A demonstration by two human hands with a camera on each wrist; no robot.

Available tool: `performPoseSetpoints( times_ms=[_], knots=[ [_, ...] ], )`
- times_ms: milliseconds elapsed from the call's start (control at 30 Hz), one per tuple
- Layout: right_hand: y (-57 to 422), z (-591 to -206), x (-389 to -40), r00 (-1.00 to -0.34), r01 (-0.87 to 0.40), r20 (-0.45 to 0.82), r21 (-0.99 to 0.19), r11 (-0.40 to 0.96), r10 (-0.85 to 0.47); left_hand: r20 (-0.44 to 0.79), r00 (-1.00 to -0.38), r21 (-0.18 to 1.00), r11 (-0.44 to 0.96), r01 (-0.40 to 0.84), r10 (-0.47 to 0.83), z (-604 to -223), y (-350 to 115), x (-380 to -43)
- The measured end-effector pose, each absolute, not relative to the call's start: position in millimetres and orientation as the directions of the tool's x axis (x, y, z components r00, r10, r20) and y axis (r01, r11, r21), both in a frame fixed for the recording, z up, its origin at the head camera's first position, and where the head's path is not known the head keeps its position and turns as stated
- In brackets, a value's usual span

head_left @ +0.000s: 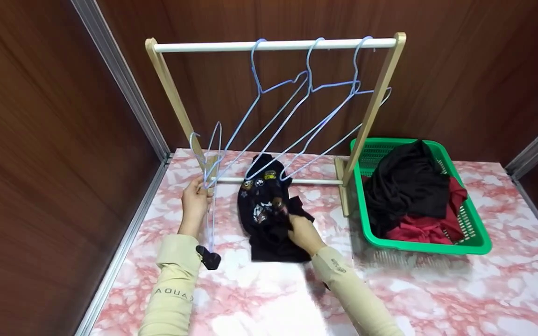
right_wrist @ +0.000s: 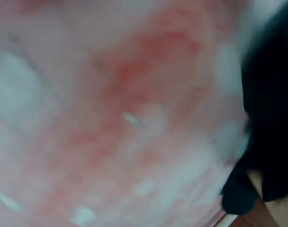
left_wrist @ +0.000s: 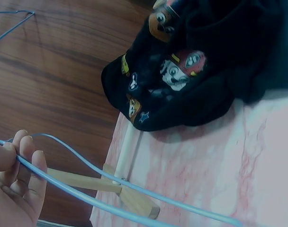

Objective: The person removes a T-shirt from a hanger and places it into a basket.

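My left hand [head_left: 194, 205] pinches a blue wire hanger [left_wrist: 70, 189] beside the rack's left foot. Seen from the head, this hanger stands almost edge-on, its hook pointing up. My right hand [head_left: 305, 235] grips a black garment [head_left: 269, 247] with colourful cartoon dog prints, held bunched in front of the rack; its fingertips are hidden by the cloth. In the left wrist view the black garment [left_wrist: 196, 101] hangs beyond the hanger, apart from it. Only a dark edge of the garment [right_wrist: 272, 118] shows in the blurred right wrist view.
A small wooden rack with a white top bar [head_left: 287, 45] carries three blue wire hangers [head_left: 253, 70]. Right of it stands a green basket [head_left: 367, 233] with black cloth [head_left: 409, 186] and red cloth [head_left: 423, 228] inside. Brown panels [head_left: 110, 93] enclose the pink marbled table [head_left: 231, 298].
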State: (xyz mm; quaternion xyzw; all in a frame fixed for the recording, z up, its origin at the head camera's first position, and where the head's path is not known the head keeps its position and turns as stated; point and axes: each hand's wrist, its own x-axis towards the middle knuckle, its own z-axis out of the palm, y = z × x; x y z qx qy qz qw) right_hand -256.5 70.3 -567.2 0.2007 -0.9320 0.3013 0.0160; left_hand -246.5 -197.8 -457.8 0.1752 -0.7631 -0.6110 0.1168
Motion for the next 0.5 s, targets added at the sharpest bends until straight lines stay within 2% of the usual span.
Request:
performPoseSetpoints(
  times_ms=[133, 300, 367, 500],
  knots=[
    [77, -561, -263, -0.955, -0.293, 0.175, -0.694, 0.658, -0.24, -0.025, -0.913, 0.975, 0.193, -0.113, -0.407, -453, -199, -246],
    [90, -536, -274, -0.985, -0.173, 0.129, -0.83, 0.531, -0.119, 0.048, -0.909, 0.978, 0.204, -0.041, -0.413, -447, -199, -247],
    [98, -524, -278, -0.984, -0.177, 0.153, -0.856, 0.486, -0.088, 0.049, -0.908, 0.982, 0.188, -0.033, -0.415, -446, -199, -248],
    [118, -494, -284, -0.958, -0.27, 0.287, -0.858, 0.438, -0.028, 0.031, -0.912, 0.988, 0.151, -0.034, -0.409, -443, -199, -247]
  ],
)
